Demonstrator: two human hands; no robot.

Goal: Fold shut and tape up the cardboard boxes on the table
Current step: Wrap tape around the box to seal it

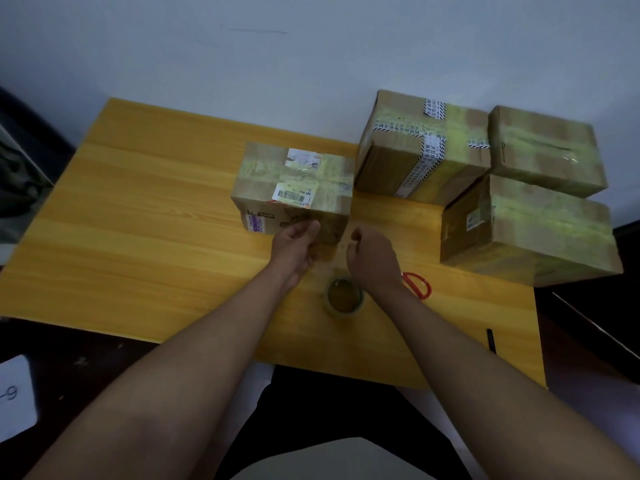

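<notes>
1. Yellow wood-grain surface (145, 216): fills the middle of the frame and carries all the items listed below.
2. Small brown cardboard box with yellowish tape and a white barcode label (294, 188): at frame centre, flaps closed and taped across the top.
3. Left hand (294, 247): just below that box, fingertips touching its near face; the grip is loose, fingers slightly curled (whether a clear tape strip lies under them cannot be told).
4. Right hand (372, 258): just right of the left hand, near the box's lower right corner, fingers curled inward; what the grip holds, if anything, cannot be told.
5. Roll of clear packing tape (344, 297): lying flat on the surface between the two forearms, below the hands.
6. Red-handled scissors (417, 284): on the surface just right of the right wrist, partly hidden by it.
7. Larger brown box with printed black-and-white tape (422, 150): upper right of centre, closed and taped.
8. Two further taped brown boxes: one at the upper right (547, 150), one below it (530, 233), touching each other.
9. Black pen (491, 341): near the surface's lower right edge.
</notes>
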